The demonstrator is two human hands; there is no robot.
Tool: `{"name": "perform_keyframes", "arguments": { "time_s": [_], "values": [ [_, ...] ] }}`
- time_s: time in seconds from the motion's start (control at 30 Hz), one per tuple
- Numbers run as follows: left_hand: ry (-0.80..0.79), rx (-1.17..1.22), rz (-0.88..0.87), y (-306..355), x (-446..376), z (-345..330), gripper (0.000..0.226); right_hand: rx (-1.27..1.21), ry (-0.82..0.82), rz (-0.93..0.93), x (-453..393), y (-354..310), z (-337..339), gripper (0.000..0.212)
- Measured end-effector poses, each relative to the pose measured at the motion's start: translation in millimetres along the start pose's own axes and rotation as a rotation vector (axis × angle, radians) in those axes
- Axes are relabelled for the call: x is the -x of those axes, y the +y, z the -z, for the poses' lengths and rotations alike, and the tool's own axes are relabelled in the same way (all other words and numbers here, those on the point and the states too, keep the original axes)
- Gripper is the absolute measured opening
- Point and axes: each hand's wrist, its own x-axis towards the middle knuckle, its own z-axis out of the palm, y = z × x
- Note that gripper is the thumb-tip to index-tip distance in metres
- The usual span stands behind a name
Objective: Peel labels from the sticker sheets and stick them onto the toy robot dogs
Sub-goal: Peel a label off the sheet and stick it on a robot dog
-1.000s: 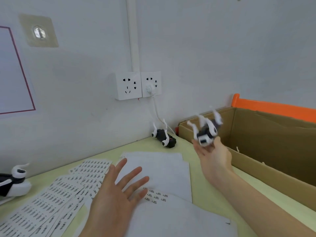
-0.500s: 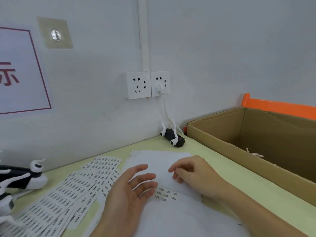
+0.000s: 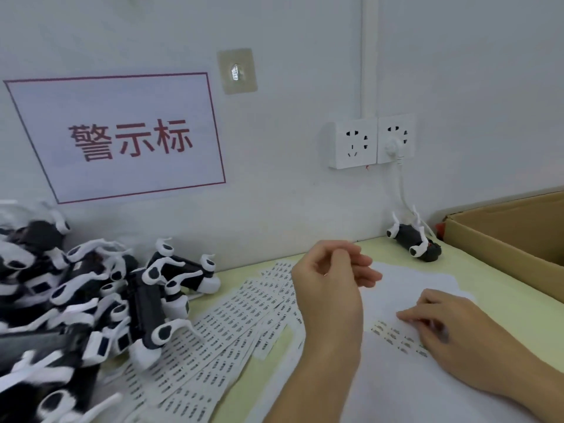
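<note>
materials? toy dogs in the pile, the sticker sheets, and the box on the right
Toy dogs: look like hard moulded plastic, black bodies with smooth white legs, slight sheen.
Sticker sheets: thin printed paper labels on a backing, matte; they lie flat and fanned.
Box: brown corrugated cardboard by its dull colour and folded flap, though no fluting is visible.

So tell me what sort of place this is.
Probably a small assembly or packing workstation, not a home: a pile of identical toy robot dogs, fanned sticker sheets of printed labels, a cardboard box, and a red-bordered wall sign.
</note>
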Motion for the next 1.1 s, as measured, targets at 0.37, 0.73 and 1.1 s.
{"name": "perform_keyframes", "arguments": {
  "time_s": [0.37,0.73,1.1],
  "values": [
    [-0.309,-1.722,0.056,16,-95,40,0.035,-0.036,0.006,-0.007,2,-4,-1,0.034],
    [-0.14,-2.75,0.215,17,-126,137,0.041,-0.041,-0.03,-0.028,4,-8,3,0.034],
    [-0.163,-2.595,-0.244,32,-137,142,0.03,-0.048,-0.025,-0.028,4,-7,2,0.033]
  ]
}}
